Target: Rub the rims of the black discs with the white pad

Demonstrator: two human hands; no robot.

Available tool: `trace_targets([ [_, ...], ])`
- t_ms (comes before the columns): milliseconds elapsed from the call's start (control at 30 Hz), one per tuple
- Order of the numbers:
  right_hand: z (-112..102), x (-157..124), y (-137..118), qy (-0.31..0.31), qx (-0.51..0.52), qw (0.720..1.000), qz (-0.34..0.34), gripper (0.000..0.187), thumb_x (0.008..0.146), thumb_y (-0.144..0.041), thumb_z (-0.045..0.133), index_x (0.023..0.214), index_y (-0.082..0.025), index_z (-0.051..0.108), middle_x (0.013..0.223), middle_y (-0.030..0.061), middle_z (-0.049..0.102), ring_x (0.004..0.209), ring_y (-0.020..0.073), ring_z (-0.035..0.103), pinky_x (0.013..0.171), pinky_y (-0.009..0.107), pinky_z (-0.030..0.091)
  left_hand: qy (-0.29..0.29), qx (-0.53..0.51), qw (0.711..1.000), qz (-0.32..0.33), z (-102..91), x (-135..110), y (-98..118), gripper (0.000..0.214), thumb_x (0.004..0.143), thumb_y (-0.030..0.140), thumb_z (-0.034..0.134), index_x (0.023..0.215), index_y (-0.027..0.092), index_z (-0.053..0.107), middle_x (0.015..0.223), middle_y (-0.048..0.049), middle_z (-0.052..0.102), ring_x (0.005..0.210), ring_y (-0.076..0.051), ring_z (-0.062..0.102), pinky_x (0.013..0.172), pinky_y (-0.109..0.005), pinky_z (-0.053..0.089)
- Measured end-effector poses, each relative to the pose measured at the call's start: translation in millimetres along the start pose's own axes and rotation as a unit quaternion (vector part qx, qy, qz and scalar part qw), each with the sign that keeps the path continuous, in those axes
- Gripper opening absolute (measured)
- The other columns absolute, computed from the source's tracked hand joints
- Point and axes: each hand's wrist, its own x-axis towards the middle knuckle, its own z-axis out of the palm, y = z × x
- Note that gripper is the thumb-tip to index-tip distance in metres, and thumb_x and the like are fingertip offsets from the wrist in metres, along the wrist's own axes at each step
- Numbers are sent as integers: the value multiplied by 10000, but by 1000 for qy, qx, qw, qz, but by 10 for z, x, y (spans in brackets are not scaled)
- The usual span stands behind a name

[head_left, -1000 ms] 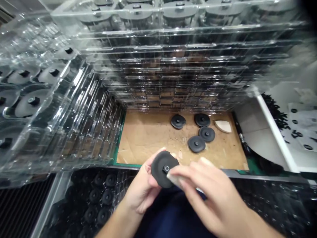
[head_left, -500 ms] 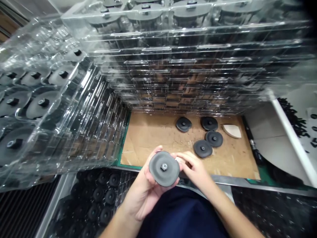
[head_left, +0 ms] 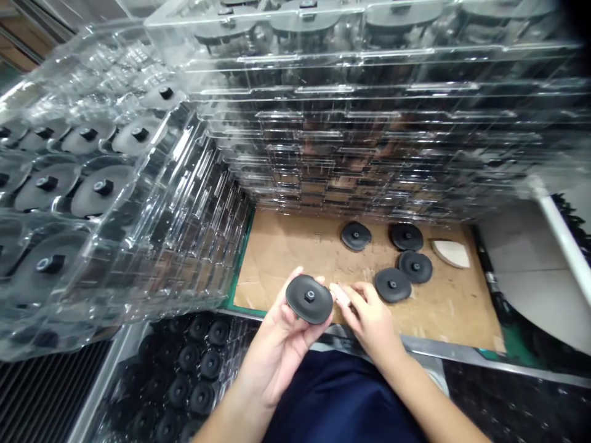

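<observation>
My left hand [head_left: 281, 344] holds a round black rubber disc [head_left: 309, 298] with a small metal nut at its centre, fingers wrapped round its rim. My right hand [head_left: 369, 317] is just right of the disc, its fingers curled and pinched on a small pale piece [head_left: 339, 293] that I cannot name. Both hands hover over the near edge of a brown cardboard sheet [head_left: 286, 252]. Several more black discs [head_left: 392, 284] lie loose on the cardboard to the right.
Tall stacks of clear plastic trays [head_left: 369, 123] holding discs wall in the back and the left [head_left: 92, 203]. A tray of black discs [head_left: 184, 363] sits low at the left. A pale wedge-shaped piece [head_left: 450, 253] lies at the cardboard's right; a white bin [head_left: 549, 246] stands beyond.
My right hand drew back from over the disc's centre to its right side. The disc tilted flatter and moved slightly forward over the cardboard's edge. The view shifted left.
</observation>
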Motion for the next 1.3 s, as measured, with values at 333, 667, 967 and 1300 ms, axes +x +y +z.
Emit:
trace_targets([
  [333, -628, 401, -424, 30, 105, 994, -21, 186, 926, -235, 491, 1028, -187, 639, 877, 38, 707, 637, 135, 631, 566, 236, 526, -6, 17, 1000, 3, 52, 13, -122, 522, 641, 257, 821, 1139, 234, 666, 1124, -70, 712, 957, -205, 688, 838, -312, 574],
  [667, -1049, 376, -1092, -6, 178, 979, -101, 210, 885, -86, 478, 1001, -130, 647, 854, 61, 675, 761, 150, 658, 698, 245, 547, -3, 82, 997, 4, 194, 18, -229, 536, 558, 207, 868, 1069, 236, 711, 1019, -44, 748, 875, -152, 689, 775, -191, 539],
  [967, -1102, 328, -1020, 2, 234, 969, -76, 204, 869, -73, 517, 987, -137, 670, 852, 41, 689, 772, 122, 662, 730, 190, 542, -4, 110, 994, 9, 254, -9, -200, 543, 473, 251, 900, 990, 246, 735, 1006, -27, 755, 885, -157, 692, 772, -191, 535],
  [1300, -1471, 11, -774, -91, 184, 977, -60, 222, 865, -89, 548, 1022, -216, 641, 808, -18, 689, 681, 78, 645, 611, 150, 509, -39, 76, 996, -35, 336, -73, -244, 587, 493, 41, 860, 1031, 229, 722, 1039, -28, 762, 908, -143, 706, 807, -177, 545],
])
